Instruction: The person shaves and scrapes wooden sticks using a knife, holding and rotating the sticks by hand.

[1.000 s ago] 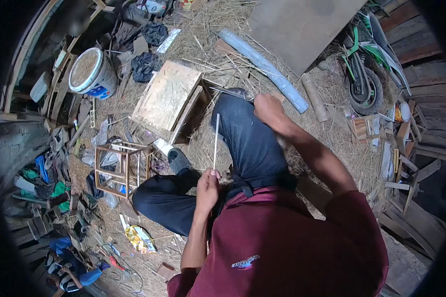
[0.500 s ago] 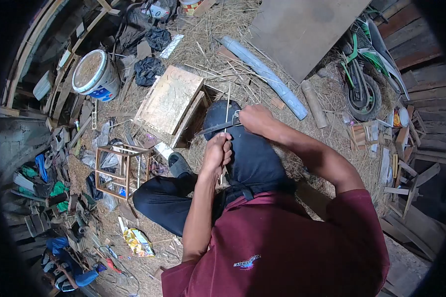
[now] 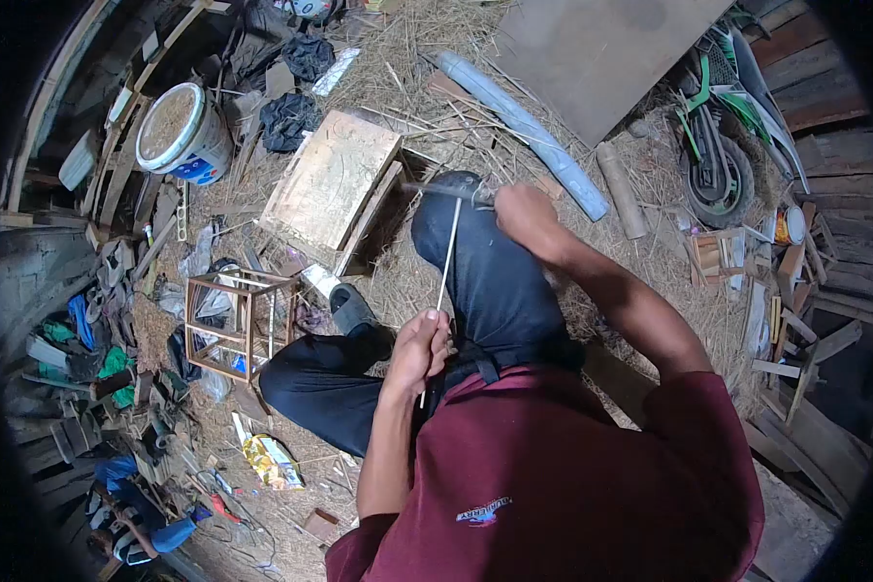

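Observation:
A thin pale stick point(image 3: 450, 254) rises from my left hand point(image 3: 420, 351), whose fingers are closed round its lower part; a short end shows below the hand. My right hand point(image 3: 526, 221) is wrapped round the handle of a knife. The knife's blade point(image 3: 441, 192), slightly blurred, points left across my raised knee point(image 3: 466, 233), close to the stick's upper end. Whether blade and stick touch, I cannot tell.
A wooden box point(image 3: 335, 184) stands beyond my knee, with a small wooden frame point(image 3: 242, 320) at left. Around them are a bucket point(image 3: 182, 134), a bluish pole point(image 3: 524, 136), a large board point(image 3: 601, 58) and a green motorbike point(image 3: 713, 145). Another person point(image 3: 131, 519) sits at lower left.
Since half a second ago, my right hand and the knife have moved up and away from my left hand. My left hand has dropped toward my lap with the stick.

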{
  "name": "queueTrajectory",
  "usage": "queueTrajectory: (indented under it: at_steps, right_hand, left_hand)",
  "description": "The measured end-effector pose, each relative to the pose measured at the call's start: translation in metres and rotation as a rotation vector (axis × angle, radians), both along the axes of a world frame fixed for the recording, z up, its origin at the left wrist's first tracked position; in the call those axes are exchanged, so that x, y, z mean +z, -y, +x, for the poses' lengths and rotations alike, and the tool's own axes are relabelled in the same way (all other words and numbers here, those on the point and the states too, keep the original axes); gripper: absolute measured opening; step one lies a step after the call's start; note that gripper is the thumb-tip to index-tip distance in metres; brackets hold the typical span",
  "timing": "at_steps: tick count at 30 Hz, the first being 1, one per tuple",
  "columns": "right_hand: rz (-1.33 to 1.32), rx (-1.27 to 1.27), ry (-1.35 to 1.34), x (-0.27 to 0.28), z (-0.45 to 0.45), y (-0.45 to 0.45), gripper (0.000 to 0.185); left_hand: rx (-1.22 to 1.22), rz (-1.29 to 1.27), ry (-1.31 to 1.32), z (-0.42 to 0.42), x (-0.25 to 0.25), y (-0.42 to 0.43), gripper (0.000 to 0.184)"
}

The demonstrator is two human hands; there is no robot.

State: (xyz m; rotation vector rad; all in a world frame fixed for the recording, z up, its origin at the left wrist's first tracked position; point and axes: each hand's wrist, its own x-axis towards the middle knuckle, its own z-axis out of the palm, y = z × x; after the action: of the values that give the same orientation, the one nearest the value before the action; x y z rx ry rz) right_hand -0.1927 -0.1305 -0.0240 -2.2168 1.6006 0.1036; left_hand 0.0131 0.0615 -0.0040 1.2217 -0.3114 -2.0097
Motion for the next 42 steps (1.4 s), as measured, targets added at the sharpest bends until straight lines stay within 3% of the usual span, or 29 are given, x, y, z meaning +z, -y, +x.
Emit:
queueTrajectory:
  at_steps: [7,13,17,22,32,36,39,42]
  right_hand:
    - [-0.016,-0.066,0.026,0.005,-0.007,-0.004,0.016]
    - [-0.094,0.202,-0.041,0.016,0.014,-0.025,0.017]
    - [-0.095,0.299,-0.056,0.02,0.022,-0.021,0.018]
    - [-0.063,0.234,-0.048,0.008,0.022,-0.009,0.016]
    - [-0.059,0.067,-0.003,-0.003,0.002,-0.006,0.014]
    - [-0.061,-0.01,0.056,-0.004,-0.002,-0.007,0.013]
    - [-0.068,-0.001,0.027,-0.005,-0.004,-0.008,0.013]
    - [-0.082,-0.125,0.031,-0.012,-0.008,-0.003,0.015]
  left_hand:
    - [0.089,0.034,0.11,0.014,0.02,0.0,0.021]
    - [-0.008,-0.259,0.305,-0.009,-0.006,0.063,0.022]
    - [-0.039,-0.215,0.438,-0.024,-0.008,0.089,0.022]
    - [-0.02,-0.199,0.236,-0.016,-0.021,0.073,0.024]
    - [0.003,-0.275,0.356,-0.015,-0.02,0.014,0.022]
    - [-0.048,-0.244,0.426,-0.011,0.007,0.01,0.022]
    - [-0.045,-0.252,0.343,-0.009,-0.008,0.003,0.021]
    - [-0.023,-0.236,0.311,-0.008,0.01,0.001,0.022]
